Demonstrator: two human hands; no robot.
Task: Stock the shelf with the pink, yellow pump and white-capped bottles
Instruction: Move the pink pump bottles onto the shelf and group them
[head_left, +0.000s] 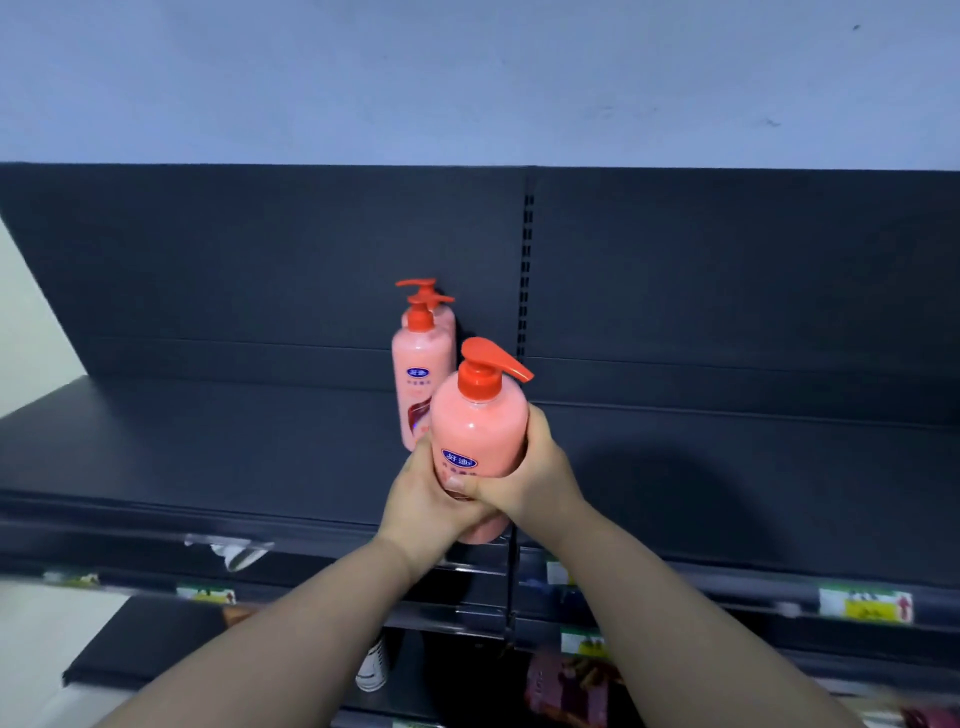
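Both hands, the left hand (423, 501) and the right hand (524, 475), clasp the lower body of a pink pump bottle (478, 431), held over the front edge of the dark shelf (208, 457). Best lower it upright just in front of the two standing pink bottles (422, 384), label forward, spout clear of them
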